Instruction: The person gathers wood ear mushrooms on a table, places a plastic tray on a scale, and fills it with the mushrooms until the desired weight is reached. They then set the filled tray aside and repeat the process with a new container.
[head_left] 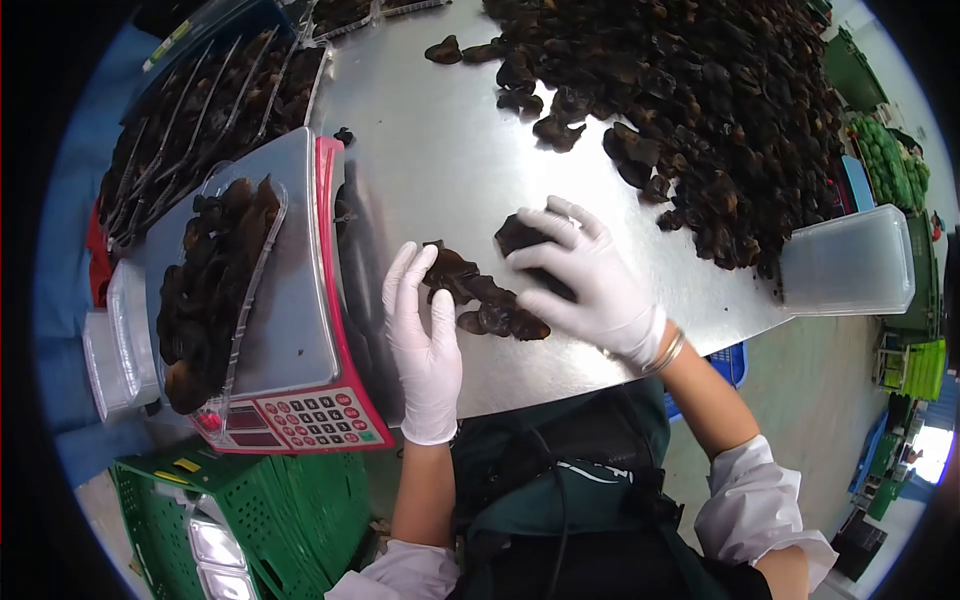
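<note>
My left hand (424, 345), in a white glove, has its fingers apart at the left end of a short row of dark wood ear mushrooms (480, 296) on the metal table. Its fingertips touch the nearest piece. My right hand (590, 285), gloved too, curves its fingers over dark wood ear pieces (515, 236) just right of that row. Part of what lies under this palm is hidden. Left of both hands, a clear tray (262, 270) filled with wood ears rests on the red-edged weighing scale (340, 345).
A large heap of wood ears (700, 110) covers the table's far right. Stacked clear containers (850, 262) stand at the right edge. Filled trays (200, 110) sit behind the scale, with empty trays (125, 345) beside it. Below is a green crate (300, 510).
</note>
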